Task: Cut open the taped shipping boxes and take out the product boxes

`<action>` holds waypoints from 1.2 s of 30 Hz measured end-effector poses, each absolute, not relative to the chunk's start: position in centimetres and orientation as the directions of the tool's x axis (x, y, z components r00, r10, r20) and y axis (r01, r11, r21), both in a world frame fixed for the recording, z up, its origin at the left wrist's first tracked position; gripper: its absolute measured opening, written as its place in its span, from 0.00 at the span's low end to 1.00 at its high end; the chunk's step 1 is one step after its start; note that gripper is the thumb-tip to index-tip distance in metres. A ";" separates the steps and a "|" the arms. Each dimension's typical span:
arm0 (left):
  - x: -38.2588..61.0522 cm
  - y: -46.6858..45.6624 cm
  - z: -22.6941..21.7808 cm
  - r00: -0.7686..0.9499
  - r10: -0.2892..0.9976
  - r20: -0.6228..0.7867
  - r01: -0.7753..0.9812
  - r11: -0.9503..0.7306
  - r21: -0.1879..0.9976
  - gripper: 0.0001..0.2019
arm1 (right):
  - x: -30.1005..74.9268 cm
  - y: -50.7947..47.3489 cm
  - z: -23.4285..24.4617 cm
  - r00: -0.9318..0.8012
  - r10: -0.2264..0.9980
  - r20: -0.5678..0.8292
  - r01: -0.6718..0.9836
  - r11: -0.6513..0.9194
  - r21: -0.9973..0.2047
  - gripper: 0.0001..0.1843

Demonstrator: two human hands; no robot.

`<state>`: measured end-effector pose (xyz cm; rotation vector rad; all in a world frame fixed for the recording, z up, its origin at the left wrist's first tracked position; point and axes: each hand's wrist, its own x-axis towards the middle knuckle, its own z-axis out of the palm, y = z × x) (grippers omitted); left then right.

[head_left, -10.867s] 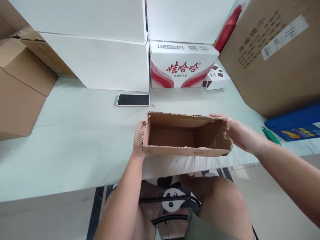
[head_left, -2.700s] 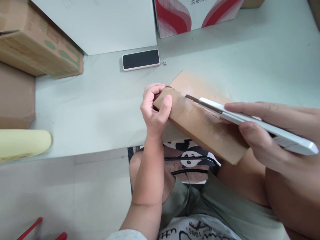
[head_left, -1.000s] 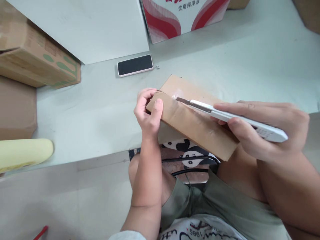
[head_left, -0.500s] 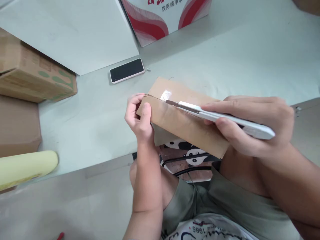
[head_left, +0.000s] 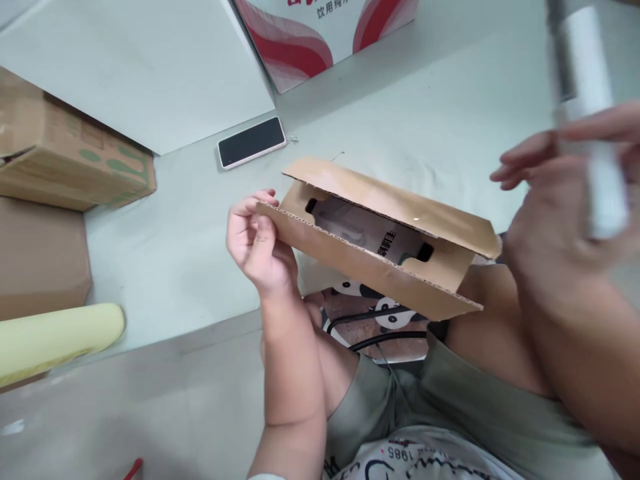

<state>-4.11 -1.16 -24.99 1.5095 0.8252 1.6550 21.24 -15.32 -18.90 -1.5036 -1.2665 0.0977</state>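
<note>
A small brown cardboard box (head_left: 370,263) is tilted near the table's front edge, its two top flaps standing apart. Through the gap shows a pale packet (head_left: 350,223) with black print, partly hidden under the inner end flaps. My left hand (head_left: 263,243) grips the box's left end, thumb on the near flap and fingers behind. Off to the right and raised, my right hand (head_left: 560,193) holds a white utility knife (head_left: 595,87), blurred by motion, its blade pointing away from me. That hand is beside the box's right end.
A phone (head_left: 251,142) lies on the table (head_left: 175,253) behind the box. Farther back stand a red-and-white carton (head_left: 320,40) and a large white box (head_left: 145,60). Brown cartons (head_left: 95,147) and a yellow roll (head_left: 60,337) are at the left.
The box's flaps, closed along a taped seam before, have come open and its inside shows. My right hand has drawn the knife off the seam, up and to the right.
</note>
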 end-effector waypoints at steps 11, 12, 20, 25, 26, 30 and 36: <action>-3.1 -2.5 -22.2 -0.174 0.857 0.484 -0.104 -0.505 0.857 0.11 | 30.5 -10.0 -30.2 0.464 0.855 0.232 0.785 -0.276 -0.555 0.38; -3.0 -2.8 -21.8 -0.207 0.864 0.459 -0.121 -0.488 0.865 0.10 | 30.7 -9.7 -30.8 0.481 0.850 0.214 0.778 -0.302 -0.552 0.39; -2.4 -4.5 -20.6 -0.152 0.801 0.579 0.138 -0.562 0.815 0.24 | 26.4 -13.0 -24.2 0.255 0.904 0.343 0.504 0.179 -0.845 0.36; -2.5 -3.9 -21.3 -0.166 0.751 0.639 0.137 -0.624 0.769 0.31 | 22.4 -16.2 -20.4 -0.030 0.885 0.465 0.432 0.431 -0.792 0.31; -2.4 -3.8 -21.2 -0.173 0.747 0.642 0.091 -0.637 0.766 0.31 | 21.9 -16.2 -20.3 0.002 0.893 0.450 0.457 0.399 -0.795 0.25; -1.8 -4.0 -20.2 -0.214 0.719 0.661 -0.006 -0.678 0.735 0.29 | 21.7 -14.9 -21.0 0.261 0.867 0.426 0.548 0.230 -0.804 0.10; -4.1 -6.6 -17.8 0.147 0.856 0.496 0.128 -0.514 0.848 0.12 | 22.1 -14.1 -22.2 0.488 0.746 0.453 0.554 0.136 -0.821 0.11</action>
